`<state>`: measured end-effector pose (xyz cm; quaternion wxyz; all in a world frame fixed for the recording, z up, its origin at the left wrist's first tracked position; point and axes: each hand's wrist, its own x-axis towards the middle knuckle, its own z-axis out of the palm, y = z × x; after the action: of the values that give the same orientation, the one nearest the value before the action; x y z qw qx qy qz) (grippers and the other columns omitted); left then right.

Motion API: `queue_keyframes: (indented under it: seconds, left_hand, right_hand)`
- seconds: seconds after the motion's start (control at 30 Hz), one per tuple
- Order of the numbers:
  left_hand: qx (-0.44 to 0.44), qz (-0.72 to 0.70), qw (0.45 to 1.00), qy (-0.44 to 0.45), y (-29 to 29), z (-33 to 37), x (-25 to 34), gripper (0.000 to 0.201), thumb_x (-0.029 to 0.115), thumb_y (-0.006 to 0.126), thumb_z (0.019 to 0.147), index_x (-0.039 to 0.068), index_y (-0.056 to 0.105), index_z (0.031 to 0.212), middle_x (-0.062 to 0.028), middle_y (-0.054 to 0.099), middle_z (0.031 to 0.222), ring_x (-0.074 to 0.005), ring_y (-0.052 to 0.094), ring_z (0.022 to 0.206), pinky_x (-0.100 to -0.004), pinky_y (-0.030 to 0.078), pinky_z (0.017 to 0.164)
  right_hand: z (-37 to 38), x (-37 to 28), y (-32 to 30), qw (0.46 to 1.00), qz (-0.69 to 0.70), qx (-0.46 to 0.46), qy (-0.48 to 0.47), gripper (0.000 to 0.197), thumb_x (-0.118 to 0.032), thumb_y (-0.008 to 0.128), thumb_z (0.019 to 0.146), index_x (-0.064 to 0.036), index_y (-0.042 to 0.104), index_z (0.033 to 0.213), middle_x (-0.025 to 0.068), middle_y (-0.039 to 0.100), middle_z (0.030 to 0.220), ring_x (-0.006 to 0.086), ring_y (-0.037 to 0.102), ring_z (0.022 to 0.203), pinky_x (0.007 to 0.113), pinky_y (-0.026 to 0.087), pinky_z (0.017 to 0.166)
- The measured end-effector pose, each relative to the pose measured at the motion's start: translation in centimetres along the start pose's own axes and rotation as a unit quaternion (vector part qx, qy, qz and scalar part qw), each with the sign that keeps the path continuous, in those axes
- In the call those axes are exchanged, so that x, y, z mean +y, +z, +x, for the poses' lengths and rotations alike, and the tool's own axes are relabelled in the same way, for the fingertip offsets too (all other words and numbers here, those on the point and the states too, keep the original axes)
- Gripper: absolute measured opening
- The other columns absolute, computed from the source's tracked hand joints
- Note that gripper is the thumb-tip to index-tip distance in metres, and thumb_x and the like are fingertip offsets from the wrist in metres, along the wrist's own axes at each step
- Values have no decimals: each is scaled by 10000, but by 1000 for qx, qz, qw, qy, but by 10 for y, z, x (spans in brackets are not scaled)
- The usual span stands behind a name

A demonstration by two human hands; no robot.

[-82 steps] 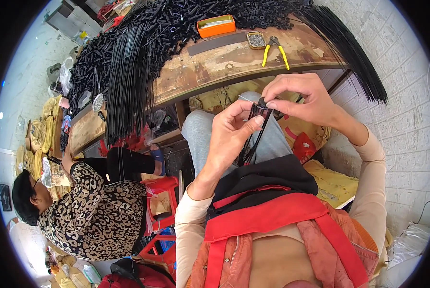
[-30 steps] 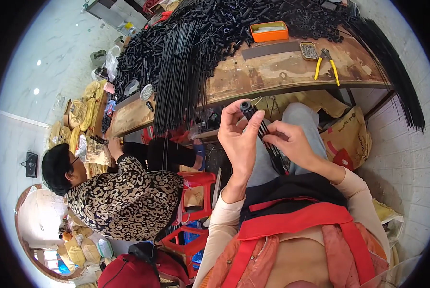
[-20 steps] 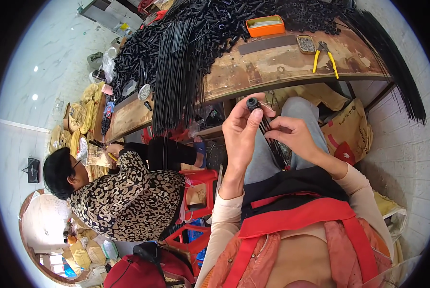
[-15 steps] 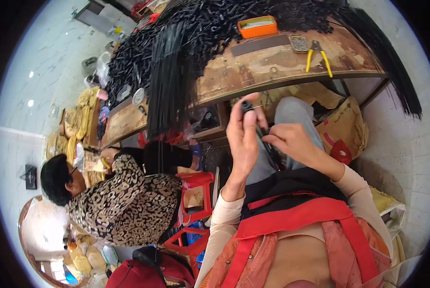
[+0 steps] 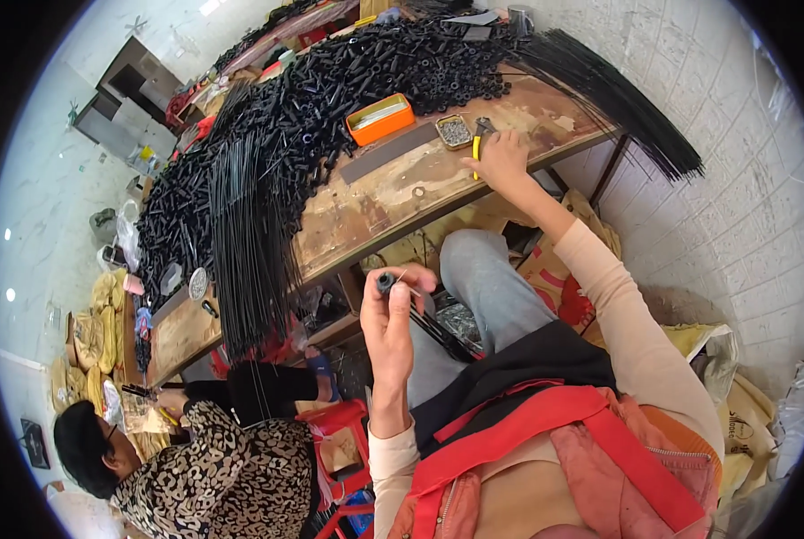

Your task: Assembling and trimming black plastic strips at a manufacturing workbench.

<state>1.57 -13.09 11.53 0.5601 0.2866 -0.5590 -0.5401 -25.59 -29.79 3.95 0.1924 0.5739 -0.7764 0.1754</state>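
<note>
My left hand [image 5: 389, 328] is raised over my lap, closed around a black tubular part [image 5: 385, 282] with a round hollow end facing up. Thin strands stand out beside its end, and long dark rods [image 5: 447, 337] trail below the fingers toward my thigh. At the table's front right, my right hand [image 5: 507, 163] is stretched out over the yellow-handled pliers [image 5: 477, 158]. Its fingers curl down on the handles, one of which is mostly hidden beneath them. A small square tin [image 5: 454, 132] of tiny metal pieces stands just left of the pliers.
Black tubular parts [image 5: 303, 99] lie heaped across the wooden table [image 5: 375, 202]. Bundles of thin black rods [image 5: 249, 242] overhang its front edge, another [image 5: 618, 108] its right end. An orange box [image 5: 380, 119] and a flat dark strip [image 5: 390, 153] lie nearby. A co-worker [image 5: 222, 458] sits at left.
My right hand has left the rods near my left hand and reached forward onto the pliers on the table. My left hand still holds the black part. The view has shifted and turned.
</note>
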Motion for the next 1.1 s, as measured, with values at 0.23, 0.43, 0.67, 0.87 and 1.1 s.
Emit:
queue_keyframes:
  seconds: [0.23, 0.43, 0.67, 0.87, 1.1]
  left_hand:
    - [25, -120, 992, -14, -3, -11, -6, 202, 203, 556, 979, 45, 458, 1057, 10, 404, 711, -81, 347, 587, -250, 316, 558]
    - [100, -110, 989, -7, 8, -5, -15, 134, 148, 593, 956, 62, 491, 973, 48, 367, 641, -48, 297, 545, -231, 238, 502]
    - [50, -116, 992, -21, -1, -16, 7, 153, 155, 551, 969, 11, 532, 1017, 36, 359, 641, -61, 304, 555, -242, 256, 510]
    - [-50, 48, 997, -40, 4, -11, -3, 255, 137, 469, 994, -44, 546, 1156, -23, 529, 802, -99, 482, 704, -242, 397, 646]
    - [-42, 42, 997, -43, 4, -28, -3, 462, 271, 488, 1011, -53, 432, 1335, 20, 390, 725, -80, 419, 655, -249, 402, 637]
  right_hand:
    - [4, 50, -8, 991, 41, -131, 5, 485, -303, 663, 768, 78, 606, 1063, 267, 570, 1057, 429, 543, 1042, 479, 493, 864]
    - [-17, 93, -8, 994, 69, -71, 40, 406, -275, 633, 779, 62, 578, 999, 270, 579, 1016, 425, 609, 910, 479, 525, 779]
    - [-120, 130, -43, 815, 531, -200, 121, 336, -323, 593, 881, -11, 540, 995, 50, 569, 671, 125, 580, 573, 276, 442, 495]
    - [-128, 69, -144, 667, 543, -490, 144, 400, -367, 471, 997, 15, 539, 1093, 59, 601, 681, 122, 533, 476, 236, 452, 485]
    - [-129, 0, -172, 847, 343, -193, -359, 514, 20, 575, 785, -90, 539, 1286, 131, 580, 982, 265, 562, 911, 378, 441, 768]
